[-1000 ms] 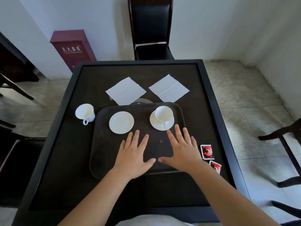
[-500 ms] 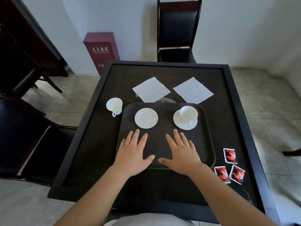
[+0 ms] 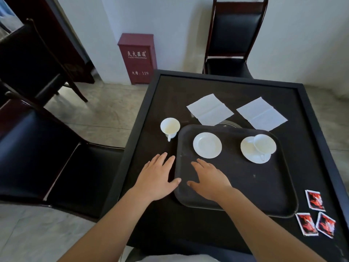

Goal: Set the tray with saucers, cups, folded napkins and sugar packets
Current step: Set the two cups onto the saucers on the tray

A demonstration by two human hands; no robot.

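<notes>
- The dark tray (image 3: 245,186) lies flat on the table.
- On it, a bare white saucer (image 3: 207,145) at the left; at the right a second saucer (image 3: 251,154) carrying a cup (image 3: 264,144).
- Another white cup (image 3: 170,126) stands just left of the tray.
- Two white napkins (image 3: 210,109) (image 3: 261,113) lie unfolded behind the tray.
- Three red sugar packets (image 3: 314,200) (image 3: 306,224) (image 3: 326,224) lie near its right corner.

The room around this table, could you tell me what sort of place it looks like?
Probably a plain dining or tea room, perhaps in a restaurant or office. A dark square table has matching padded chairs drawn up, a red fire-extinguisher cabinet stands against the wall, and a serving tray holds white saucers.
</notes>
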